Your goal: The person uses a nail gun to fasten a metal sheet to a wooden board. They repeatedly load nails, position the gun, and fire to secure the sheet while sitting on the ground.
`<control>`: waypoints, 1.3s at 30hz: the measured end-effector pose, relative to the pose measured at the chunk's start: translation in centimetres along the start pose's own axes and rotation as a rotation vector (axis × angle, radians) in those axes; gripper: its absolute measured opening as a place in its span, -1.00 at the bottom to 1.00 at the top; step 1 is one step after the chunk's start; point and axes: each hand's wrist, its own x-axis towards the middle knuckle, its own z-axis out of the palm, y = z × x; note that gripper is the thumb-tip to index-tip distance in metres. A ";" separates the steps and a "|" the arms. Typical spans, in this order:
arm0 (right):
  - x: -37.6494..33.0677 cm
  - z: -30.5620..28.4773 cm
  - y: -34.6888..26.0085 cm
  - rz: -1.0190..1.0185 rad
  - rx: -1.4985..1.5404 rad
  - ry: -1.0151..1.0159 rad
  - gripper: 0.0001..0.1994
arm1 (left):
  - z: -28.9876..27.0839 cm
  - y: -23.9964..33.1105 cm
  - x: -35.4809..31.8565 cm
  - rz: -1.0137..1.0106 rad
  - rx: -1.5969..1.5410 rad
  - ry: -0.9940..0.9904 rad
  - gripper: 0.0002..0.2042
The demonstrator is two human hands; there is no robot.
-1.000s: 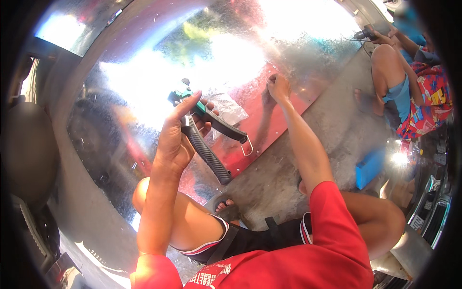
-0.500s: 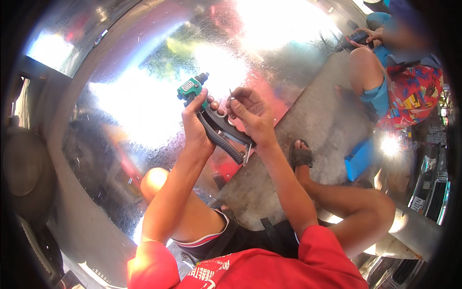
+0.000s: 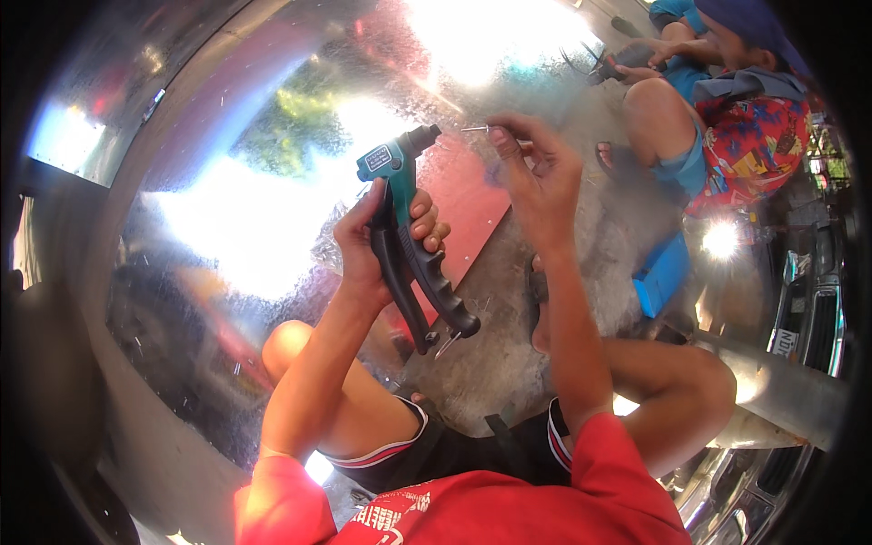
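Note:
A hand riveter point(image 3: 391, 162) with a green head, a dark nose and black grips is held up in front of me. My left hand point(image 3: 377, 241) wraps round it just below the head. Its two handles stand apart and point down toward my lap. Between the thumb and finger of my right hand point(image 3: 543, 173) is a thin silver rivet point(image 3: 474, 128), pinched at one end. The rivet's other end points left at the riveter's nose, with a small gap between them.
Shiny sheet metal point(image 3: 209, 336) spreads in front and to the left, with strong glare. A blue box point(image 3: 661, 274) rests on the concrete floor point(image 3: 599, 236) at right. At upper right another person point(image 3: 672, 118) sits handling a dark power tool point(image 3: 610, 68). A vehicle grille point(image 3: 822, 313) stands far right.
My left hand has turned the riveter so its nose points more to the right, and its handles show more fully. My right hand has moved up and right, bringing the rivet opposite the nose.

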 end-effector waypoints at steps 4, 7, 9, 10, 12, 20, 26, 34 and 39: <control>1.6 -0.7 -1.3 -0.146 -0.183 -0.098 -0.93 | -0.3 0.1 0.1 -0.025 -0.105 -0.152 -0.43; 1.9 -0.6 -1.8 -0.222 -0.218 -0.114 -0.94 | -0.3 0.2 0.1 -0.031 -0.111 -0.199 -0.42; 2.0 -0.6 -1.9 -0.215 -0.207 -0.111 -0.94 | -0.1 0.2 -0.1 -0.047 -0.114 -0.187 -0.41; 2.0 -0.5 -1.9 -0.219 -0.196 -0.103 -0.94 | 0.1 0.2 -0.2 -0.055 -0.120 -0.193 -0.40; 2.0 -0.6 -1.9 -0.233 -0.173 -0.099 -0.93 | 0.3 0.2 -0.3 -0.057 -0.048 -0.138 -0.39; 2.6 -0.7 -2.3 -0.190 -0.197 -0.176 -0.92 | -0.6 0.2 0.0 -0.085 -0.110 -0.227 -0.41; 3.4 -2.2 -2.7 -0.095 -0.103 -0.382 -0.89 | -1.4 0.8 -0.5 -0.242 -0.017 -0.426 -0.46; 4.5 -3.5 -2.4 -0.039 -0.015 -0.619 -0.91 | -0.6 -0.8 -1.6 -0.126 0.272 -0.294 -0.57; 4.2 -3.4 -1.8 -0.079 -0.056 -0.625 -0.91 | -0.5 -2.5 -1.2 0.003 0.201 -0.152 -0.62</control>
